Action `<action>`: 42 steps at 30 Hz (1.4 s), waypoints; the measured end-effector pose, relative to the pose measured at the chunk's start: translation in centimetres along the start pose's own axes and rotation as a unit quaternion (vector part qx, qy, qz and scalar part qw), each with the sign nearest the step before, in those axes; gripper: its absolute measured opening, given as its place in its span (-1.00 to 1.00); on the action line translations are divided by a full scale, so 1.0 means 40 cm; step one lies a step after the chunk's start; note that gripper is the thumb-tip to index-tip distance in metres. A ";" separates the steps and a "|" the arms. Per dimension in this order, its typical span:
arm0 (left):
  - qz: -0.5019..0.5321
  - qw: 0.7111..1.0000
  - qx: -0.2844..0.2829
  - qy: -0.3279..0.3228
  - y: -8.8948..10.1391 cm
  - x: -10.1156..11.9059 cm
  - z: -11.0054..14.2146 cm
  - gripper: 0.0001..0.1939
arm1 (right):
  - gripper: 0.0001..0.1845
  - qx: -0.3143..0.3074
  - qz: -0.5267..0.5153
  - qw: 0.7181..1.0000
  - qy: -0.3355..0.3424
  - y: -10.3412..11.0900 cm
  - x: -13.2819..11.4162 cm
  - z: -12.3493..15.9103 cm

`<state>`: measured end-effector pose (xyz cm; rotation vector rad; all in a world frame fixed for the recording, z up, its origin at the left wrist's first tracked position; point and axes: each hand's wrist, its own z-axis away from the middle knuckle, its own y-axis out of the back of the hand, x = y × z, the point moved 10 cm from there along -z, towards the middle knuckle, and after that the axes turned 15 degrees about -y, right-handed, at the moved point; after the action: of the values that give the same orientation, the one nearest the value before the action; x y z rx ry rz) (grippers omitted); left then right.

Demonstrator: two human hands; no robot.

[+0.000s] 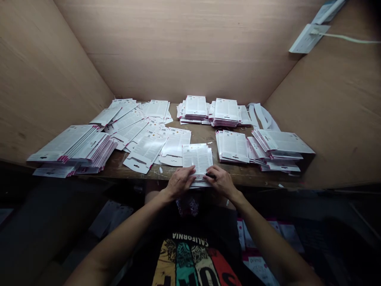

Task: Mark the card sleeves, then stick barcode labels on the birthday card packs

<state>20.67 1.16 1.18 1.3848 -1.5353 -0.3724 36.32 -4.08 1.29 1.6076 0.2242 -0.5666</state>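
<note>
A white printed flat packet lies at the table's front edge in front of me, with another packet partly showing under it. My left hand is closed on its near left side, thumb on top. My right hand grips a small dark tool at the packet's near right corner. The tool is mostly hidden by the fingers, and its kind cannot be made out. Loose packets with hang holes are spread just left of my hands. To the right stands a short stack of packets.
Pink-edged packets are piled at the far left, and more packets at the right. Two stacks stand at the back beside white strips. Wooden panels enclose the table; a socket with a cable hangs upper right.
</note>
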 end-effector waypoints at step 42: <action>-0.067 0.989 -0.128 -0.032 -0.003 0.063 -0.007 -0.12 | -0.80 0.040 -0.236 0.971 -0.001 0.071 0.026 0.027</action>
<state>21.33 -0.97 2.37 1.2869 -1.3936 -0.6787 38.27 -5.67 3.24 1.6356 0.5988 -0.9510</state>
